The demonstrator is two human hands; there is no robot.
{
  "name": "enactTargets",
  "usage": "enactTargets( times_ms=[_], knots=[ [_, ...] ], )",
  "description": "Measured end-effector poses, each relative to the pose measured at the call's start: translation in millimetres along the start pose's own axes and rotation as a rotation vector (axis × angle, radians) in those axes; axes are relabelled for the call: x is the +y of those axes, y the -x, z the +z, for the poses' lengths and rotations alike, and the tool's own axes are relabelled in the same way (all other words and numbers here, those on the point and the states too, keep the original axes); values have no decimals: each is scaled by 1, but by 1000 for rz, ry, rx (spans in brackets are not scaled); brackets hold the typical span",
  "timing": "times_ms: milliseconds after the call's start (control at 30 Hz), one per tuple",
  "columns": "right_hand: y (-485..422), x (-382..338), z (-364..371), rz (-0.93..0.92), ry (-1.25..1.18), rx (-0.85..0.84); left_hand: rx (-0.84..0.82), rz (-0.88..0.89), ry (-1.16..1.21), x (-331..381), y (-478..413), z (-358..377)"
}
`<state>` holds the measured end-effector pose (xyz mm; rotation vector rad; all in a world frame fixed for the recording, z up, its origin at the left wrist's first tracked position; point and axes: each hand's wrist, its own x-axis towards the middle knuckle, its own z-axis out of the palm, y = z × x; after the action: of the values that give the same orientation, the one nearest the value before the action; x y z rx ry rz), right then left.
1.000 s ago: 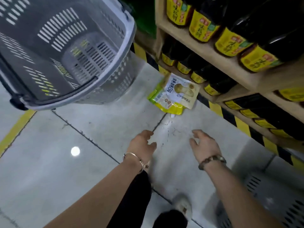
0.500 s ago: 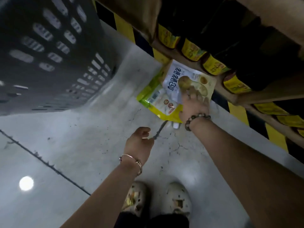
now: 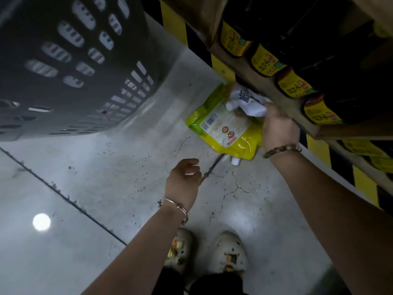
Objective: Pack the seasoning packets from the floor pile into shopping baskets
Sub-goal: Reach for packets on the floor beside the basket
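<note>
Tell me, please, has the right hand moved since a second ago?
Yes. The right hand has gone forward, from the bare floor short of the yellow packet to the white packet at the shelf edge, which it now grips.

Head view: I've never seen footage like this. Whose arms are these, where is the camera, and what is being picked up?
There is no machine here. A person wears a camera on the head, looking down, so you see their own arms and shoes. The right hand grips a crumpled white packet over a yellow-green packet that lies on the grey floor, beside a wooden shelf of dark bottles. The left hand hangs loosely curled, holding nothing. A grey basket fills the upper left.
</note>
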<state>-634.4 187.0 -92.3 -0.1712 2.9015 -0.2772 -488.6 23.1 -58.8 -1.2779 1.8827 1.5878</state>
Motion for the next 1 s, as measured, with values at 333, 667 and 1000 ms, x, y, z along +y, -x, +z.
enactTargets(
  times_ms=[333,667,1000],
  knots=[
    [59,-29,-57,272,-1126,-623,-236,-219,288,24,13,-9],
    [13,-39,13,406,-659,-410,47,-319,635,-1,-1,-29],
    [-51,-44,57,332,42,-579,115,-403,615,-28,-9,-45]
  ],
)
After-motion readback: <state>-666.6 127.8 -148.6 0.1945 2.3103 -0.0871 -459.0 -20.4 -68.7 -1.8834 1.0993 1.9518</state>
